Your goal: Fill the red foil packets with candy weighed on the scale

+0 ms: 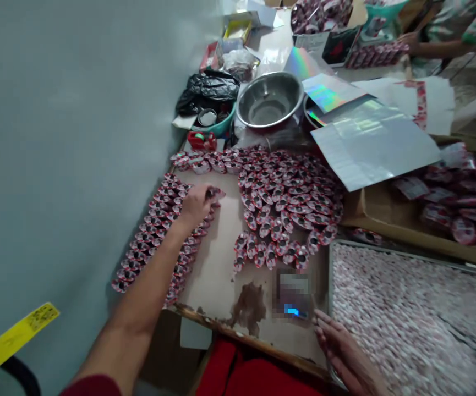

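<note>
Surface: brown board worktop (221, 275), stained at the near edge, set against a grey wall (68, 137).
Left hand (196, 204): fingers pinch one red packet (215, 193), long axis pointing right and away, just beside the packet rows (155, 231).
Right hand (340, 346): spread flat at the tray (411, 313) edge.
Containers: tray full of small pale pieces; steel bowl (269, 99) contents cannot be told.
</note>
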A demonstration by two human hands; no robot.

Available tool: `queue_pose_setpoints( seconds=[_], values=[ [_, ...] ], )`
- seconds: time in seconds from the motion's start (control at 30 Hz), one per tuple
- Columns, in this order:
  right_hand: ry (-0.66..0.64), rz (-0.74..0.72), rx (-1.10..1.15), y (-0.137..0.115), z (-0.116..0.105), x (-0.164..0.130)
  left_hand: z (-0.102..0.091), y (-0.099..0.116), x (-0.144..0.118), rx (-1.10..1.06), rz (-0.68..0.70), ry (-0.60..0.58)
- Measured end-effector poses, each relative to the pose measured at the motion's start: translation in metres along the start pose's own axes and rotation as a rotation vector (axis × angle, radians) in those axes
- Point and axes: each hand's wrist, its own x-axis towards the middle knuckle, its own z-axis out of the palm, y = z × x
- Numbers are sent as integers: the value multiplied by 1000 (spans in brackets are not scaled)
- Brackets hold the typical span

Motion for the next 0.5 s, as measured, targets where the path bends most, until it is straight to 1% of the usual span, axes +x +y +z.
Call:
queue_pose_setpoints(
  seconds=[0.07, 0.1, 0.13, 0.2, 0.23, 0.3, 0.37, 0.4, 0.43, 0.5],
  values=[
    [18, 4, 14, 16, 15, -6, -22, -54, 65, 15, -8, -36],
    [10, -4, 22, 23, 22, -7, -28, -78, 91, 17, -2, -71],
    [-3, -18, 33, 30, 27, -8, -31, -100, 112, 19, 7, -110],
    [-8, -50, 67, 40, 35, -8, -27, -136, 139, 27, 20, -189],
    [7, -68, 85, 42, 38, -8, -22, -150, 145, 34, 24, -227],
    [68, -93, 104, 42, 44, -9, -8, -172, 147, 47, 32, -288],
    [138, -128, 82, 36, 50, -14, 7, -186, 142, 51, 54, -320],
    [167, -167, 53, 31, 53, -16, 14, -190, 140, 49, 72, -318],
    [192, -224, 9, 25, 55, -19, 20, -194, 138, 42, 90, -302],
    [204, -363, -154, 11, 61, -20, 32, -198, 135, 35, 129, -167]
  ],
)
